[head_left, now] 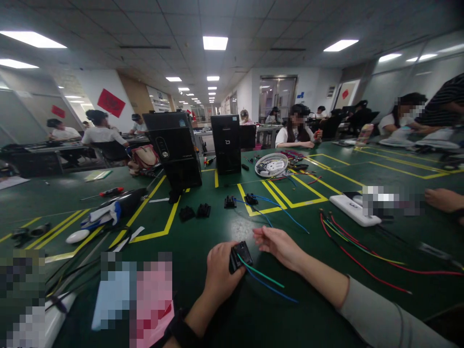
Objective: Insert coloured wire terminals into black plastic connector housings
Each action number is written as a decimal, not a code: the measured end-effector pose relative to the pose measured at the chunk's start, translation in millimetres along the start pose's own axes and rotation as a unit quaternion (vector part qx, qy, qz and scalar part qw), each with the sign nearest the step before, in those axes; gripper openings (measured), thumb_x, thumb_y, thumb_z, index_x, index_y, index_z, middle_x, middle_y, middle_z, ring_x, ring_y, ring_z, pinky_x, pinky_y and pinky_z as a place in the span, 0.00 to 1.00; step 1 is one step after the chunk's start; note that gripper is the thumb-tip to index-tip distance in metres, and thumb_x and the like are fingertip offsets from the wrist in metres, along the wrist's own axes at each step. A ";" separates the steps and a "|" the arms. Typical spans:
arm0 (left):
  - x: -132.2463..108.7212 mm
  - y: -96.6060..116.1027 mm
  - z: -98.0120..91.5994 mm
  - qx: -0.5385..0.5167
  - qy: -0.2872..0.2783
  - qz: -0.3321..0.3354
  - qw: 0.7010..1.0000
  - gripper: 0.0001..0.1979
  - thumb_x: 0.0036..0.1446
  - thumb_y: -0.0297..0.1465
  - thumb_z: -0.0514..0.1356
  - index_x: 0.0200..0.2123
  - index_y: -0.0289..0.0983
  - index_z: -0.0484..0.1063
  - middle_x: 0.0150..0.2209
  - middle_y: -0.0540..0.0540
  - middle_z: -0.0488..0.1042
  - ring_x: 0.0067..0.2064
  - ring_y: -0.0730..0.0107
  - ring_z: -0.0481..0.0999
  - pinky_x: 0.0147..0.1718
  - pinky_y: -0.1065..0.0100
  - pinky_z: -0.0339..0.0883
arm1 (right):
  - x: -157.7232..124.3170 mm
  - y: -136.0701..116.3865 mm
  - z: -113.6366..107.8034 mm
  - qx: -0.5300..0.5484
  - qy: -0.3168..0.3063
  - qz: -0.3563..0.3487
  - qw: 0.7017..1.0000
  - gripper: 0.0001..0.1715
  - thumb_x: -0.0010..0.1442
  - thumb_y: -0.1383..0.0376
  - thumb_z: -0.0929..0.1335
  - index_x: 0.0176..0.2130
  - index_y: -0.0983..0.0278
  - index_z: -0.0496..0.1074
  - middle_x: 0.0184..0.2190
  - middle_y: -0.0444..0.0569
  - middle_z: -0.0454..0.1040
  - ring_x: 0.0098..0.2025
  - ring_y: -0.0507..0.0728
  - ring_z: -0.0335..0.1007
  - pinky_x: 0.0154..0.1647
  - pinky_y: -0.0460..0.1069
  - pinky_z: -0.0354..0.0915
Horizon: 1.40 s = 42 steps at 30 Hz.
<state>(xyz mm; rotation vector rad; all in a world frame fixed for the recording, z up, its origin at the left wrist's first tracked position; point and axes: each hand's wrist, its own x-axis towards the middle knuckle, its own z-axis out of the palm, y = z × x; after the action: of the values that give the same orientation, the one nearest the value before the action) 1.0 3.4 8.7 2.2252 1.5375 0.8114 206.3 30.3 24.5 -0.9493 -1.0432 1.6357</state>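
My left hand [222,270] is wrapped round a small black plastic part [243,254] just above the green table. A green wire [266,277] and a blue wire [272,287] run from that part to the right. To its right, my right hand [277,245] is raised with the fingers curled together near the thumb; whether something small is between the fingertips is too small to tell. Beyond my hands, two more black parts [229,202] with blue wires [286,210] lie on the table, and two black parts [203,210] without visible wires sit to their left.
Two black computer towers [226,145] stand at the back. A white basket [271,165] holds small items. Red and yellow-green wires [348,258] and a white power strip [355,210] lie at right. Another person's hand [444,199] rests at the right edge. Cables and packets occupy the left.
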 end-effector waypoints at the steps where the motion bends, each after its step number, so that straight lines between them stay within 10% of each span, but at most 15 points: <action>1: 0.0 -1.1 0.7 0.001 -0.001 0.001 1.000 0.22 0.46 0.32 0.60 0.48 0.41 0.66 0.47 0.43 0.70 0.51 0.54 0.65 0.51 0.54 0.55 | 0.2 -1.2 0.8 0.071 -0.014 0.027 0.997 0.19 0.57 0.54 0.67 0.39 0.65 0.75 0.35 0.50 0.74 0.33 0.52 0.69 0.34 0.47 0.62; 6: -0.5 -4.1 3.2 -0.001 0.006 0.011 1.000 0.21 0.48 0.35 0.59 0.48 0.41 0.65 0.47 0.44 0.70 0.52 0.54 0.65 0.51 0.53 0.55 | -1.0 -1.9 -0.1 0.208 -0.049 0.102 0.972 0.18 0.62 0.56 0.63 0.36 0.67 0.74 0.31 0.49 0.74 0.32 0.51 0.69 0.35 0.47 0.63; 31: -1.2 -6.6 4.4 -0.002 0.019 0.035 0.999 0.21 0.49 0.34 0.61 0.48 0.41 0.64 0.47 0.44 0.70 0.51 0.55 0.66 0.50 0.53 0.56 | -9.3 -2.3 7.7 0.223 -0.191 0.081 0.952 0.29 0.62 0.53 0.63 0.19 0.64 0.49 0.15 0.37 0.50 0.19 0.48 0.49 0.29 0.47 0.57; 38: -1.5 -1.8 1.0 -0.013 0.019 0.028 0.999 0.21 0.47 0.33 0.61 0.47 0.42 0.65 0.46 0.46 0.70 0.50 0.56 0.66 0.51 0.54 0.55 | -14.8 1.0 13.9 -0.028 -0.091 -0.030 0.995 0.22 0.55 0.49 0.67 0.26 0.64 0.60 0.20 0.38 0.59 0.22 0.48 0.55 0.26 0.45 0.55; 42: -1.9 -0.7 -0.2 -0.027 0.027 0.023 0.999 0.20 0.47 0.34 0.62 0.46 0.41 0.66 0.45 0.45 0.71 0.50 0.56 0.66 0.50 0.54 0.56 | -22.1 4.5 19.2 -0.289 -0.049 -0.096 0.951 0.18 0.55 0.52 0.68 0.32 0.65 0.65 0.22 0.40 0.63 0.24 0.49 0.58 0.26 0.45 0.55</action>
<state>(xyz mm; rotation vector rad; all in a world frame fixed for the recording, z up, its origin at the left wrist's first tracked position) -0.1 1.8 7.9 2.2244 1.4758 0.9227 193.0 4.3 29.3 -1.1007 -1.6816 1.2424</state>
